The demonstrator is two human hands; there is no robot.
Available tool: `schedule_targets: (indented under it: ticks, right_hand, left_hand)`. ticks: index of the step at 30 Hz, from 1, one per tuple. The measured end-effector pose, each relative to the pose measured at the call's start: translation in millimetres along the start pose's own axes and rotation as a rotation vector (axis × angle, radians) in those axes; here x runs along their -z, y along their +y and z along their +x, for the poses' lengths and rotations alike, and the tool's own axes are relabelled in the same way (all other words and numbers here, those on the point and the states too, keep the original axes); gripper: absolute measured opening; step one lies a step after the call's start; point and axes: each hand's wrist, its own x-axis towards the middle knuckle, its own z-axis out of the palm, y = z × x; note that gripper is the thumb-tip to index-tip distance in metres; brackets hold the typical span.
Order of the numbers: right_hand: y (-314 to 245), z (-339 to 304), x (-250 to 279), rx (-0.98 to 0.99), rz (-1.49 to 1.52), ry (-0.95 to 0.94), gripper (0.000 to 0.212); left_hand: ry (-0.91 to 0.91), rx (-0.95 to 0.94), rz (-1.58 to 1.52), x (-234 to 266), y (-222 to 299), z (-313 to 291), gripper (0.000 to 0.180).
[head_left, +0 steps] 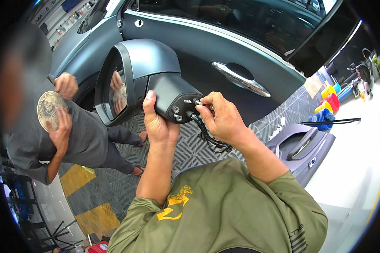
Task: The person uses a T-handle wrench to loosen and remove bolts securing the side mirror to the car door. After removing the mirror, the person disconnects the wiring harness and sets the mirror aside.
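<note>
A car side mirror [154,57] with a grey-blue cap and black housing is held up in front of me. My left hand [158,122] grips its black base from below, thumb up along the housing. At the base's mounting face, my right hand [221,114] pinches a small metal bolt [197,102] between thumb and fingertips; the fingers partly hide it. Other metal studs [177,114] stick out of the same face. From the base a bundle of black cables [204,135] hangs down below my right hand. Reflected in the mirror glass [117,90] is a hand.
Beyond the mirror stands a dark grey car door [190,55] with a chrome handle [240,79]. On the left, close by, another person in grey [86,135] holds a round patterned object [50,110]. A removed door panel [302,147] and colored buckets [325,114] are at the right.
</note>
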Motion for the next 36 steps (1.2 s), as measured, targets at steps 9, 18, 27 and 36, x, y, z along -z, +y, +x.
schedule_targets:
  ticks: [9,18,27,36]
  right_hand:
    - [4,4,-14,0.064,-0.241,-0.073,0.02]
    - [8,4,-17,-0.621,0.625,-0.14,0.016]
    - [19,-3,-30,-0.57,0.561,-0.14,0.015]
    - [-8,-9,-60,-0.117,0.037,-0.223,0.014]
  left_hand:
    - [0.008,-0.033,0.01,17,9,-3,0.039]
    - [0.057,-0.049,-0.012,29,12,-7,0.039]
    - [0.18,-0.038,-0.04,42,9,-4,0.04]
    - [0.305,-0.038,-0.045,69,26,-24,0.041]
